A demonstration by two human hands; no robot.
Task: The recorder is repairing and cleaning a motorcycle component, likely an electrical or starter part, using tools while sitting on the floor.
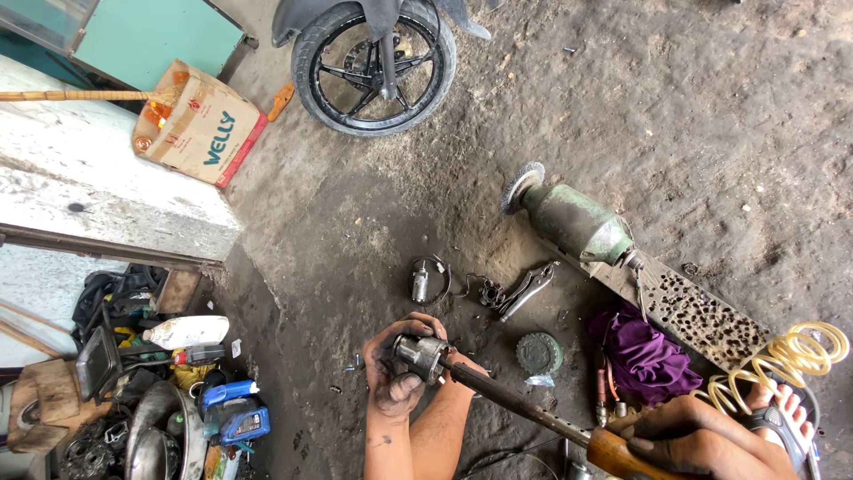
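His left hand (397, 366), black with grease, is clamped around a small metal cylindrical part (420, 354) low on the dirt floor (675, 116). The right hand (677, 438), near right, grips the wooden handle of a long screwdriver (524, 402) whose tip meets the part. Locking pliers (526, 290) lie just beyond; a green bench grinder (573, 222) sits farther right.

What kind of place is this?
Probably a small motorcycle repair workshop: a motorcycle wheel stands on the dirty floor, a bench grinder and pliers lie nearby, and spare parts pile at left.
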